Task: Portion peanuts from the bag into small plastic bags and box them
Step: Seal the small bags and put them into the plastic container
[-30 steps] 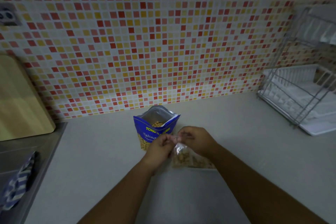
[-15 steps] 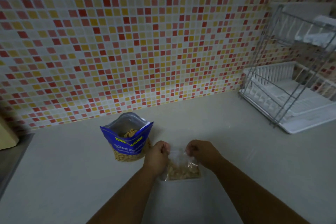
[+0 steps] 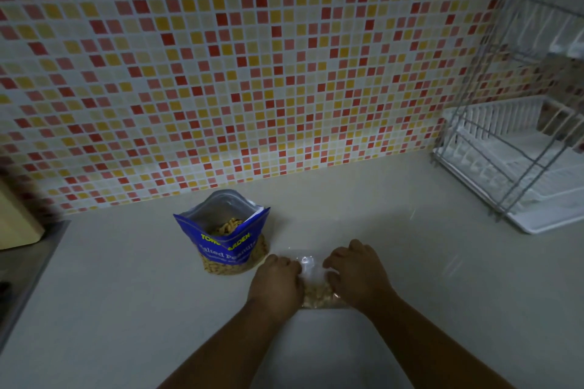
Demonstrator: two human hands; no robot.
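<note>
Both hands have dropped and drawn together since half a second ago, when they held the pouch's top corners apart. The pouch (image 3: pixel 316 292) now lies flat on the counter (image 3: pixel 126 309) between them. The left hand (image 3: pixel 276 283) grasps its left edge with fingers curled under the knuckles, and the right hand (image 3: pixel 355 275) grasps the right edge the same way. The fingertips are hidden, so the firmness of the pinch cannot be read.

Peanuts show through the clear film in the pouch's lower half, just in front of the person, while the upper half looks slack and empty. The bag (image 3: pixel 227 246) stands open and upright just behind and left of the left hand, near it but not touching, with peanuts visible in its mouth. A rack (image 3: pixel 518 174) stands well apart at the right. No box is in view.

The step in hand appears to be closing the filled pouch. Doing it well means keeping the peanuts settled low and pressing air out of the slack top. The fingers should then run along the whole opening so that no gap remains. Lifting the pouch before it is shut risks a spill, and a careless left forearm could tip the bag.
</note>
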